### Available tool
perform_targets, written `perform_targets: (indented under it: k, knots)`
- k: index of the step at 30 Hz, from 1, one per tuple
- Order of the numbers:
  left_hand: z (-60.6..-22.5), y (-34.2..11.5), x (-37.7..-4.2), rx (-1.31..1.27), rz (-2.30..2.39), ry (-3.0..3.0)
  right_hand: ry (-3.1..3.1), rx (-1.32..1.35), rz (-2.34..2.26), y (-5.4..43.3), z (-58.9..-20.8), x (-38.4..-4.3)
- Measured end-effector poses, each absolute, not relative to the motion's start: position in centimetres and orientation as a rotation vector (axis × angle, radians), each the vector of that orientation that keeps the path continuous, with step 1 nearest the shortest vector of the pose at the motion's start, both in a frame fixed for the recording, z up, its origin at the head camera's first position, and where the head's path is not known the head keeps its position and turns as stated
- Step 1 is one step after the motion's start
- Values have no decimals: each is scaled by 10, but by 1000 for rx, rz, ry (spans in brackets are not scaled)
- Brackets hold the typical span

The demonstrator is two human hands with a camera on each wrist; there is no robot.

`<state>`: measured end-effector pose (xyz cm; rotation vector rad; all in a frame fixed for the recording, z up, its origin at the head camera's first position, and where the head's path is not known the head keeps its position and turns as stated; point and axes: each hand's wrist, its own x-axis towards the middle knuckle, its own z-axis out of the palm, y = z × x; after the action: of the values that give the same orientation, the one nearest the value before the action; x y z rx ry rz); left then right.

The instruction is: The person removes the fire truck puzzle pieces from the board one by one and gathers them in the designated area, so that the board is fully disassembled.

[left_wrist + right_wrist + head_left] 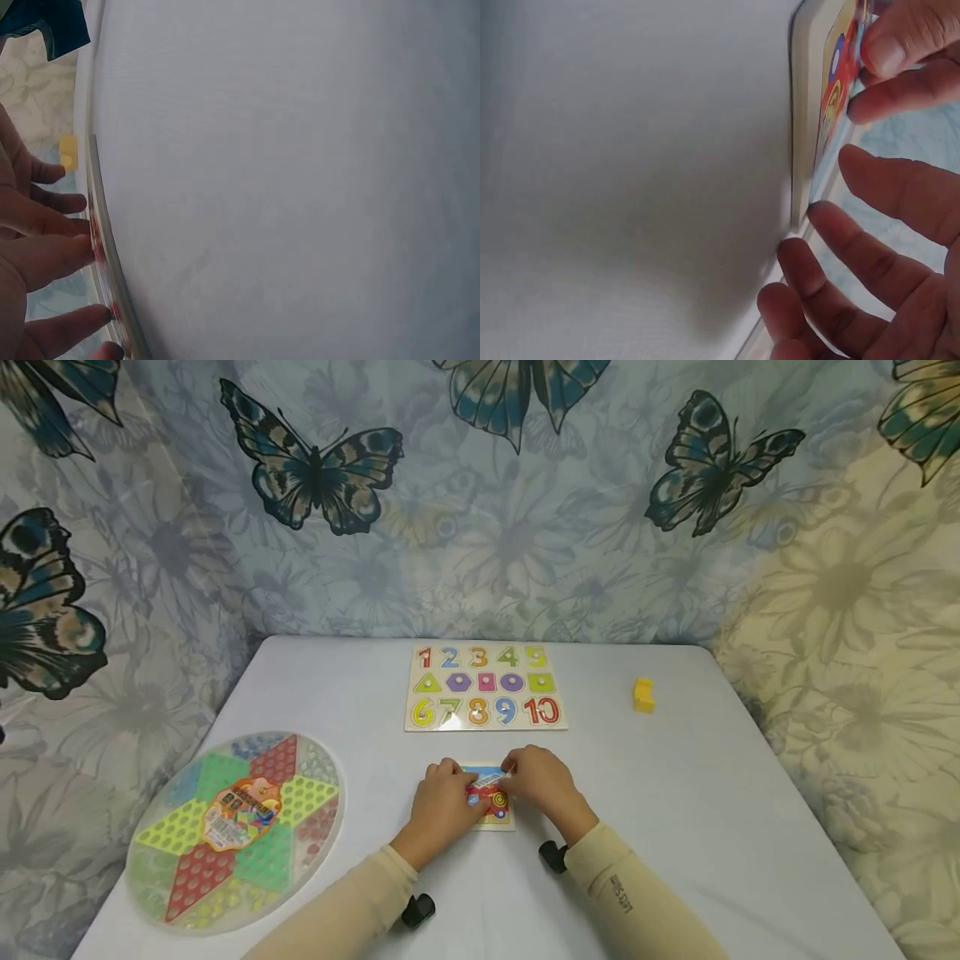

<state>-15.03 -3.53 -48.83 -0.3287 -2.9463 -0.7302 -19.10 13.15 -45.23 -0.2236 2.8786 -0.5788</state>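
Observation:
A small wooden picture puzzle (498,817), with a red vehicle-like picture on blue, lies in front of me in the head view. A pale printed strip crosses its picture. My left hand (442,802) rests at its left side, thumb and forefinger set apart on its face. At the upper right corner is my right hand (543,781), a fingertip touching the edge. In the right wrist view the puzzle (832,105) stands edge-on, and my right hand (885,255) has its thumb and fingers spread. The left wrist view shows my left hand (52,292) touching the puzzle's surface.
A number-and-shape board (486,697) lies behind the puzzle. To the left is a round star-patterned game board (217,877) with marbles. A yellow block-like piece (643,696) sits at the back right of the white table (697,802). Butterfly-patterned cloth surrounds the table.

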Motion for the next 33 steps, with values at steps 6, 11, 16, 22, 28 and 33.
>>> perform_targets:
  k: [6,11,16,22,28,33]
  knots:
    - [-488,-28,-152,-249,-651,-2959,2921,-246,-520,131,-454,-193]
    - [-487,-22,-154,-227,-531,-2965,2923,-284,-508,131,-454,-197]
    - [-485,-19,-154,-228,-481,-2971,2930,-308,-518,132,-454,-201]
    - [-487,-19,-156,-226,-467,-2979,3003,-354,-372,128,-456,-201]
    - [-489,-21,-156,-252,-473,-2969,2989,-382,-392,126,-458,-202]
    - [-486,-21,-156,-265,-465,-2988,2892,-325,-573,133,-462,-207]
